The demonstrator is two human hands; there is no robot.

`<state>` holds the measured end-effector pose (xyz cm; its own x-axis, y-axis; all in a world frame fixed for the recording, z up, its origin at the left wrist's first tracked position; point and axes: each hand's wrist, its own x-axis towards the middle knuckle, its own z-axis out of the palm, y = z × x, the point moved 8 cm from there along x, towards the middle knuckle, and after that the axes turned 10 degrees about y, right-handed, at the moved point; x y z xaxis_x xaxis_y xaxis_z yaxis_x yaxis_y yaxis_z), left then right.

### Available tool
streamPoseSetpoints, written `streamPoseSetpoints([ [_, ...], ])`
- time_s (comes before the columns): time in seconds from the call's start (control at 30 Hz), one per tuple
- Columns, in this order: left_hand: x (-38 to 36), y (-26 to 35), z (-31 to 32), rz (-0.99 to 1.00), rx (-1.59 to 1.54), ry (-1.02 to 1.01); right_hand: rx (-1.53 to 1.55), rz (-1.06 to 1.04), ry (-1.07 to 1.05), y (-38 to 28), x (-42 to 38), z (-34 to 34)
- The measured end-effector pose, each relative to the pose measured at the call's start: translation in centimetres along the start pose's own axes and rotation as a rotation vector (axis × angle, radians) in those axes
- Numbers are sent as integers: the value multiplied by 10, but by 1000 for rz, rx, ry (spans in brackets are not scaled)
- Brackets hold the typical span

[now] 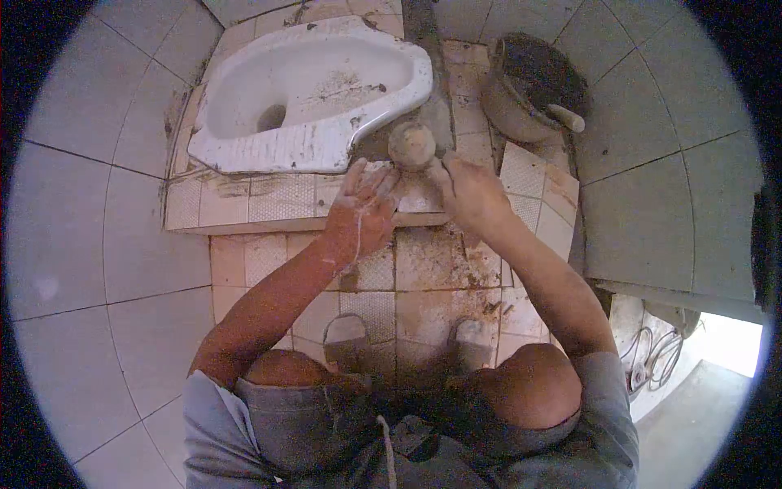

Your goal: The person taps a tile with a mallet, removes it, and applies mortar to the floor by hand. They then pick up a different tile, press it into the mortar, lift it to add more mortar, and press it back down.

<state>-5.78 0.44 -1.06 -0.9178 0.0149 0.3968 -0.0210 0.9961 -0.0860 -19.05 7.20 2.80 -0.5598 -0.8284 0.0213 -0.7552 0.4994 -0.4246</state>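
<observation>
My left hand (363, 205), smeared with white paste, rests with fingers stretched out on the tiled ledge (285, 196) along the near side of the squat toilet (269, 155). My right hand (475, 194) is closed, its fingers curled at the near right edge of a round, mortar-smeared thing (412, 145). That thing looks like a tool's head; any handle is hidden by the hand. Between the toilet's curved rim and the tiles runs a strip of grey mortar (440, 106).
At the back right stands a bucket (521, 118) of dark material, with a pale handle (566, 118) across its rim. A loose tile piece (542, 196) lies right of my right hand. Dirt litters the floor tiles (423, 261). A coiled cable (656, 359) lies at the lower right.
</observation>
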Motion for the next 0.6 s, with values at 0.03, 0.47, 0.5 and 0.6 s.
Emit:
streamPoseSetpoints([
  [0.03, 2, -1, -3, -12, -55, 49, 18, -1, 3, 0, 2, -1],
  [0.47, -2, -1, 4, -1, -10, -76, -23, -57, 87, -3, -6, -2],
  [0.5, 1, 0, 5, 3, -7, -72, 16, -57, 94, -2, -3, -2],
  [0.6, 2, -2, -12, -36, -123, 174, 66, -71, 87, -10, -3, -8],
])
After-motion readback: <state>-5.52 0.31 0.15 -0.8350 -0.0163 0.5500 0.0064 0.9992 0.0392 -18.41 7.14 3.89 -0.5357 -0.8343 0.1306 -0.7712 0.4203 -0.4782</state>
